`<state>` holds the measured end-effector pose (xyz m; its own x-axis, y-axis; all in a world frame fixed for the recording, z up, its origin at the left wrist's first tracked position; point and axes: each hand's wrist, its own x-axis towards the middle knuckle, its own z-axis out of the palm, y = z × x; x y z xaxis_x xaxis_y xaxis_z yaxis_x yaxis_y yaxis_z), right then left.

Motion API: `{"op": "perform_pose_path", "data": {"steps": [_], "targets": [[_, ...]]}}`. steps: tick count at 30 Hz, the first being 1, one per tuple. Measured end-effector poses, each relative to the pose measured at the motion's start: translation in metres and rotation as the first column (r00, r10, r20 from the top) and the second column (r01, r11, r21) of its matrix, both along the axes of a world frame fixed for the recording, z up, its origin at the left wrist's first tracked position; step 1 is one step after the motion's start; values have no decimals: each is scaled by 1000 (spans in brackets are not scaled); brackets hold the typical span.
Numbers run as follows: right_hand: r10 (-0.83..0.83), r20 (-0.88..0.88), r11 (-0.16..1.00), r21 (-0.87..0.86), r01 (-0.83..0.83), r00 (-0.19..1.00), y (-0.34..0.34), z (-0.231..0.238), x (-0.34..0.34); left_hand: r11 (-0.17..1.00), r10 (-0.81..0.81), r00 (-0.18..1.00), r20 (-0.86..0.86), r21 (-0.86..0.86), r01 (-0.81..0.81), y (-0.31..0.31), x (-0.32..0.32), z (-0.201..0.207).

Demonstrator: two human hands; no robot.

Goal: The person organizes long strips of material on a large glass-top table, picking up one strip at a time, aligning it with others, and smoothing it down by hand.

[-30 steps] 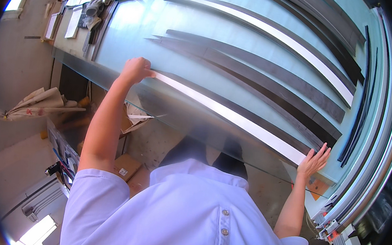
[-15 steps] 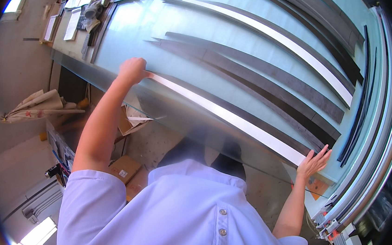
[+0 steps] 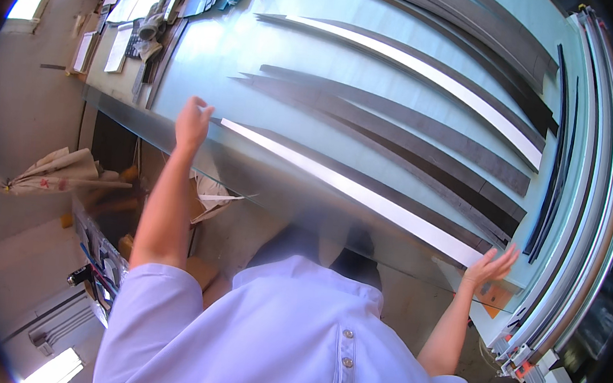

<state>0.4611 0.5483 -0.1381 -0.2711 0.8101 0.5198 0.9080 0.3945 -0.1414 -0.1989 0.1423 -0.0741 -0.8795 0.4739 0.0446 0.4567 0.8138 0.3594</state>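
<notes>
A long narrow white strip [image 3: 350, 189] lies along the near edge of the glass-topped table [image 3: 209, 59], with a dark grey strip [image 3: 394, 192] close along its far side. Just off the white strip's left end is my left hand [image 3: 193, 125], fingers loosely bent, nothing in them. At the strip's right end my right hand [image 3: 491, 267] is open with fingers spread, its palm side against or very near that end; actual contact is hard to make out.
Farther back lie several dark grey strips [image 3: 400, 119] and a second white strip [image 3: 433, 71]. Gloves [image 3: 152, 26], papers [image 3: 118, 47] and tools crowd the far left. Long metal rails [image 3: 599, 217] run down the right side. Below the left edge hangs bundled cloth [image 3: 68, 167].
My left hand has let go of the white strip's left end and moved a little left. My right hand stays at the other end, its fingers spread wider. The whole view has shifted slightly.
</notes>
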Motion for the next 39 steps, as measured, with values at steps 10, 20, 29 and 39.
{"op": "perform_pose_path", "data": {"steps": [10, 20, 29, 39], "targets": [[288, 51, 880, -409, -243, 956, -125, 19, -236, 951, -308, 945, -111, -50, 304, 169, 199, -31], [-35, 217, 973, -214, 83, 976, -9, -17, -29, 969, -134, 948, -289, -239, 65, 82, 40, -44], [-114, 281, 957, -227, 182, 953, 6, -22, 12, 980, -114, 940, -320, -190, 54, 68, 1, -50], [-109, -134, 990, -105, 96, 985, 4, 6, -11, 987, 66, 839, -540, 159, 25, 72, 38, -50]]}}
